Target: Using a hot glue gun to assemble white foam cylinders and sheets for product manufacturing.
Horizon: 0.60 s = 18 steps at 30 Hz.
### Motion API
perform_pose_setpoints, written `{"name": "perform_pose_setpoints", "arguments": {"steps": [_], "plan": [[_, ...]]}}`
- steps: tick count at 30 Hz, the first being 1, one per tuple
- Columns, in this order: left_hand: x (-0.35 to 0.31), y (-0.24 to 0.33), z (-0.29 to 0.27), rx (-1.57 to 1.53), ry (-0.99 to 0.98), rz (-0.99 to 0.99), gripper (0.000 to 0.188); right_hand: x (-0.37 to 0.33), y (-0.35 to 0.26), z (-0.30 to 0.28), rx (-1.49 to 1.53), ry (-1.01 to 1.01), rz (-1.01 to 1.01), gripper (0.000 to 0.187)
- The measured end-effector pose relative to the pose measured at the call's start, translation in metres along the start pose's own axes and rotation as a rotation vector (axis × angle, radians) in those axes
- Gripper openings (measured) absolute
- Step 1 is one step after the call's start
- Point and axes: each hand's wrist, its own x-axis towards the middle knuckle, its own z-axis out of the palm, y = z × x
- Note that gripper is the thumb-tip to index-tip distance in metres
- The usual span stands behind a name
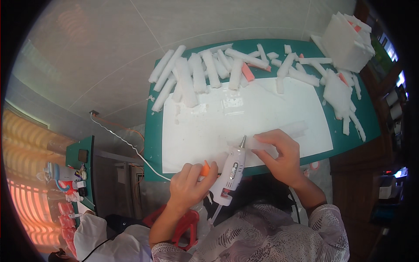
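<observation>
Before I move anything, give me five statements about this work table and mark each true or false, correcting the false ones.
1. The left hand grips the glue gun. True.
2. The glue gun points back at the person's body. False: its nozzle points away from it.
3. A white sheet lies on the table. True.
4. The tabletop is red. False: it is green.
5. A boxy white foam piece stands at the far left corner. False: it stands at the far right.

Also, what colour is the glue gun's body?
White; the glue gun shows best in the head view.
</observation>
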Motion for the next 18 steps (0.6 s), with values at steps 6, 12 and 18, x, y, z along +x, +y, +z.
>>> {"name": "perform_pose_setpoints", "arguments": {"steps": [6,12,18], "plan": [[0.002,-0.0011,0.0016,0.045,0.005,0.025,0.033,-0.0013,0.0025,-0.0001,0.041,0.009,0.034,0.029],[0.0007,0.0003,0.0022,-0.007,-0.023,0.009,0.037,-0.0005,0.0018,-0.0006,0.02,0.01,0.029,0.029],[-0.0011,0.0004,0.0038,-0.07,-0.04,-0.009,0.045,0.0,0.0026,-0.0004,0.001,0.01,0.015,0.029]]}}
